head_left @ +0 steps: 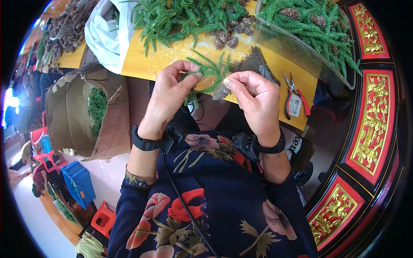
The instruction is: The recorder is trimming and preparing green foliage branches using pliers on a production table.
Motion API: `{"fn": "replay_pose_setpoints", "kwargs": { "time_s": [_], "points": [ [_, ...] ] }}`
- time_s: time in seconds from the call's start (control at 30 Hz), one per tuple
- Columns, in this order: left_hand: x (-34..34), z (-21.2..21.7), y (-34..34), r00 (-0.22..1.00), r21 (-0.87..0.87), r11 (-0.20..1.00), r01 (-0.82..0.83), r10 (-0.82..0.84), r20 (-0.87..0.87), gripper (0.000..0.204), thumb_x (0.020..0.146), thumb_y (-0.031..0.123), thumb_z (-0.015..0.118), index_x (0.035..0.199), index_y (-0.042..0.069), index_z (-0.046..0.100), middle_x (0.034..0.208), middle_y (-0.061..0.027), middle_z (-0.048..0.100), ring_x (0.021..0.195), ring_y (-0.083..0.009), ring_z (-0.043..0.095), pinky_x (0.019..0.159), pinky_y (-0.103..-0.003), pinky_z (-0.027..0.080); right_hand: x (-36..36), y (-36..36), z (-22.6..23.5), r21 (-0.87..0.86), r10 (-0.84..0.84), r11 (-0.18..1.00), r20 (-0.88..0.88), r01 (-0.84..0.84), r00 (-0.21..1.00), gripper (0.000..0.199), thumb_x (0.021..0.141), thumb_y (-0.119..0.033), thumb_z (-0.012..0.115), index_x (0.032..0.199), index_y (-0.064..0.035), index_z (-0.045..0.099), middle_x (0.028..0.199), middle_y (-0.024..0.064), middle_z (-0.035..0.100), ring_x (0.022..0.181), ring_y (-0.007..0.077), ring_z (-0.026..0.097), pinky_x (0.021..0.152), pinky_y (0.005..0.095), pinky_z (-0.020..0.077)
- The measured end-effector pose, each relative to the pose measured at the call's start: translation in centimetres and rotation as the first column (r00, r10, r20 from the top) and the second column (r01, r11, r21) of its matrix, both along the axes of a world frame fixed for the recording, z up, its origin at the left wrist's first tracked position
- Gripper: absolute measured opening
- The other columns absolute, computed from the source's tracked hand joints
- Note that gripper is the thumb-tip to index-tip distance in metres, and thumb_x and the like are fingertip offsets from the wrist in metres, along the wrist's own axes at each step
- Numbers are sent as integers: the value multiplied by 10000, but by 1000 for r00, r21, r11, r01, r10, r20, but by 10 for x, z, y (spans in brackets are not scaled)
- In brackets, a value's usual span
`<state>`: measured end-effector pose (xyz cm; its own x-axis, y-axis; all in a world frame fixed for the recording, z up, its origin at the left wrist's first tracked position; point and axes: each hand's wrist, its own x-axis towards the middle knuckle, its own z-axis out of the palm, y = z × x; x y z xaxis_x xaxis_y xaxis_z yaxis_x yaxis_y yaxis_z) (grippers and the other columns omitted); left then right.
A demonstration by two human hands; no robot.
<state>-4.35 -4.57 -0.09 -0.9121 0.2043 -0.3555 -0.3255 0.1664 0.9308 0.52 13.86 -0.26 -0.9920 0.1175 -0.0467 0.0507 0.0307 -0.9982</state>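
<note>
My left hand [174, 88] pinches a green artificial pine sprig [211, 66] between thumb and forefinger. Its needled tips fan out to the right, over the table's near edge. Close by, my right hand [257, 95] is closed in a pinch at the top of a small brown pine cone [221, 92], which hangs beside the sprig. Whether cone and sprig are joined I cannot tell. Just beyond my right hand lie a dark-bristled brush [250, 60] and pliers [295, 95] with red and black handles.
The yellow table [140, 58] carries a heap of pine sprigs [174, 19], loose pine cones [226, 38] and white flakes. At the right stands a clear bin [297, 45] full of greenery. A cardboard box [71, 114] and a blue crate [78, 182] are at left; carved red-gold panels [372, 122] line the right.
</note>
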Motion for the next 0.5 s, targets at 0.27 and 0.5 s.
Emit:
{"fn": "replay_pose_setpoints", "kwargs": {
  "time_s": [0.27, 0.5],
  "points": [
    [2, -6, 0, 995, 12, 1000, 1, 0, -96, 156, 852, 83, 641, 975, -7, 611, 857, -6, 622, 783, -57, 551, 713, -204, 457, -2, 0, -4, 42, -7, 999, -99, 12, 995, 85, 870, -55, 663, 902, 24, 663, 741, -23, 610, 577, -5, 457, 493, 160, 353],
    [5, -4, 2, 974, 16, 999, 28, -24, -224, 155, 844, 16, 635, 995, -15, 614, 877, -10, 628, 827, -56, 557, 745, -214, 470, -9, 7, -13, 183, 106, 979, -72, -92, 992, 93, 865, -66, 668, 903, 19, 666, 824, 29, 632, 672, 28, 525, 587, 178, 429]
  ]
}}
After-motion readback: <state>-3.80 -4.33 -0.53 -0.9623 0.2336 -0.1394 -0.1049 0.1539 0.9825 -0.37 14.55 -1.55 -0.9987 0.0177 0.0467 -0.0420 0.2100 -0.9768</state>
